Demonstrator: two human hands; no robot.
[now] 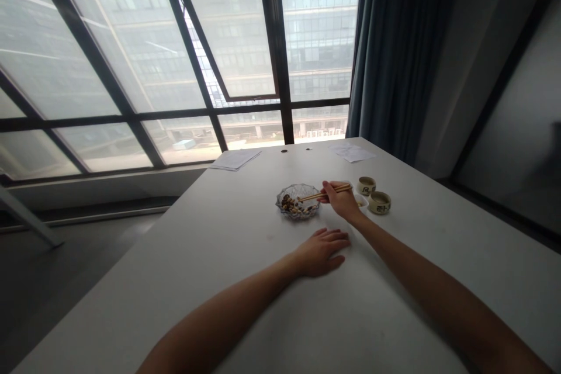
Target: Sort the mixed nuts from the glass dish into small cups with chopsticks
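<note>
My right hand (338, 198) is closed around a pair of wooden chopsticks (312, 196). Their tips reach into a clear, scalloped glass bowl (298, 214), over a mix of small brown, pale and dark pieces that look like nuts or beans (290, 203). Whether the tips pinch a piece is too small to tell. My left hand (323, 252) lies flat on the white table (245, 257), fingers stretched, nearer to me than the bowl and holding nothing. Partly hidden behind my right hand is a small white dish (362, 203) with something pale in it.
Right of the dish stand two small beige ceramic cups with dark characters, a nearer one (380, 203) and a farther one (366, 186). Papers lie at the far left (236, 159) and far right (353, 152) of the table. Beyond are windows and a dark curtain (390, 58).
</note>
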